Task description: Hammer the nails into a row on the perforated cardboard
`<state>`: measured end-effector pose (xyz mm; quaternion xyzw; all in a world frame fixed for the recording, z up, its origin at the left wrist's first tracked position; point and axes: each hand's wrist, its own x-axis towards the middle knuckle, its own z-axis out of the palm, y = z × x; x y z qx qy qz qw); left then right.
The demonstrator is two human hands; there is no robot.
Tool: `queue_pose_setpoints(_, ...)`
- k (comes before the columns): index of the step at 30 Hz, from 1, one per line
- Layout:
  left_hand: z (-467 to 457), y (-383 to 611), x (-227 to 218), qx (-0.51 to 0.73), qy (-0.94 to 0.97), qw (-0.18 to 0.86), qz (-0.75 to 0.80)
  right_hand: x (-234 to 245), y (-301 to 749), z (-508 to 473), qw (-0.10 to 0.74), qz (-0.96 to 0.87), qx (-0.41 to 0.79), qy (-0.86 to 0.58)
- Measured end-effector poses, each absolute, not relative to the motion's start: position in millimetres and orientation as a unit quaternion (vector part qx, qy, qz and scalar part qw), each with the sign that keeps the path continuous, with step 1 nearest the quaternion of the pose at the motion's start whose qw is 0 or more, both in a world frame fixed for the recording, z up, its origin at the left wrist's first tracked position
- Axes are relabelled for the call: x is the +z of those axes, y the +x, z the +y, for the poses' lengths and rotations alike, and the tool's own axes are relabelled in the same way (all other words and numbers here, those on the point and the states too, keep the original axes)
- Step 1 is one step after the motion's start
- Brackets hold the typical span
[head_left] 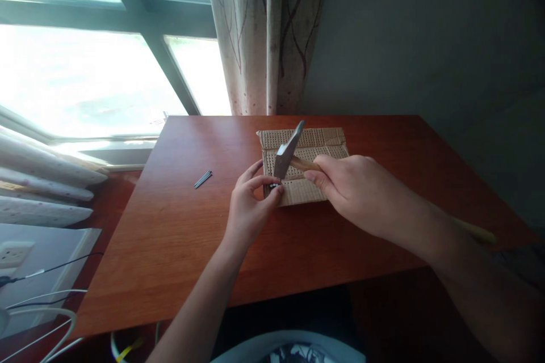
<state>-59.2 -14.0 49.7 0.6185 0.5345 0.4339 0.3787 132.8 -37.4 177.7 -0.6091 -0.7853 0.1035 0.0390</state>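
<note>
My right hand [353,187] grips the wooden handle of a hammer [286,150], close up under its metal head. The head hovers over a perforated brown board [315,147] lying on the reddish wooden table [191,238]. My left hand [251,201] pinches a small nail [275,185] between thumb and fingers at the board's near left corner, just under the hammer's face. The handle's far end sticks out past my right forearm.
A few spare nails [203,179] lie on the table left of the board. A window and patterned curtain [268,34] stand behind the table. A power socket [15,252] and cables sit at the lower left, below the table's left edge.
</note>
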Motion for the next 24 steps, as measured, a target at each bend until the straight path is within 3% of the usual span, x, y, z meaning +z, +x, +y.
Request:
queue_pose_setpoints(3, -13.7, -58.8, 49.8, 0.433, 0.618, 0.376, 0.538, 173.2, 132.1, -38.5, 0.015, -0.785, 0.114, -0.608)
queue_pose_setpoints(9, -14.7, -58.7, 50.5, 0.435, 0.617, 0.377, 0.537, 173.3, 134.7, -40.9, 0.050, -0.782, 0.114, -0.611)
queue_pose_setpoints(24, -14.4, -59.8, 49.8, 0.442, 0.610, 0.388, 0.531, 161.3, 130.1, -47.1, -0.009, -0.771, 0.111, -0.627)
